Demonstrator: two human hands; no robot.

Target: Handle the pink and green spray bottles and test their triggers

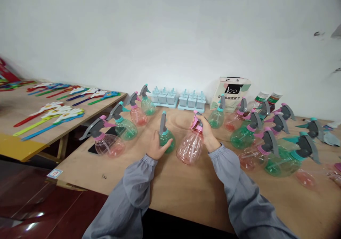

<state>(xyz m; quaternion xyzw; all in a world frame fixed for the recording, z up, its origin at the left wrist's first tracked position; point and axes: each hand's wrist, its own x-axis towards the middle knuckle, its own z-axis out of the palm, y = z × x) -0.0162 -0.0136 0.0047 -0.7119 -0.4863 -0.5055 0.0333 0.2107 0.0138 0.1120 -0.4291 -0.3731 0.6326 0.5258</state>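
Two round plastic spray bottles [189,150]: centre, flat wooden counter [183,196] | other bottles [242,137]: left, right | rectangular plastic moulds [191,102]: behind | boxy paper bag [217,97]: right of moulds

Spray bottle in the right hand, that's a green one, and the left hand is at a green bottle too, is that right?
Not quite: the head view shows that the spray bottle in the right hand is pink, not green. The left hand is at a green bottle, as you say.

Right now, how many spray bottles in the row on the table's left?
4, front to back: first pink bottle, first green bottle, second pink bottle, second green bottle. None looks hidden.
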